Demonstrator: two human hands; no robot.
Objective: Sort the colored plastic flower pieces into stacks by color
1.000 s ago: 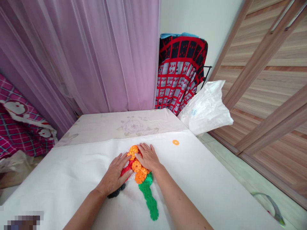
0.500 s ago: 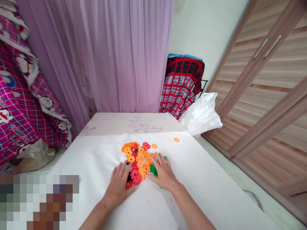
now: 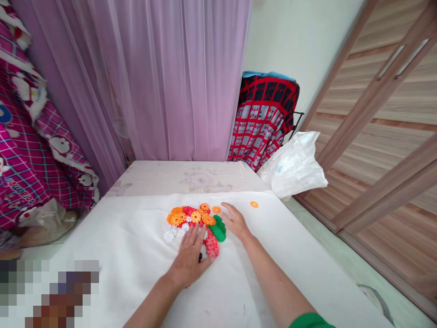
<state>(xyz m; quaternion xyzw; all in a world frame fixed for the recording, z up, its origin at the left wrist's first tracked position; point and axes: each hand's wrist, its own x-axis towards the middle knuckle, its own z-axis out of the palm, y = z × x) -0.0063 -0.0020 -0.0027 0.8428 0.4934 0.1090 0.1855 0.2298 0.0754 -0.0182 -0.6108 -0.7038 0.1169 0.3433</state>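
A loose pile of flower-shaped plastic discs lies on the white cloth, with orange discs [image 3: 178,217] at its far left and pink-red discs [image 3: 212,246] at its near right. Green discs [image 3: 218,228] overlap on the right side, and white discs [image 3: 170,234] lie at the left. My left hand [image 3: 191,257] rests over the near part of the pile, fingers stretched out, hiding some discs; a bit of black shows beside its thumb. Just right of the green discs, my right hand [image 3: 235,222] has its fingers apart and holds nothing visible.
One orange disc [image 3: 254,204] lies alone at the right on the white cloth [image 3: 136,255]. A white plastic bag [image 3: 295,164] stands beyond the right edge. Purple curtains [image 3: 170,82] hang behind, and a wooden wardrobe [image 3: 382,136] is at the right.
My left hand has moved right onto the pile, and my right hand has moved away from me. The pile is rearranged: pink-red and green discs have shifted, and more white ones show.
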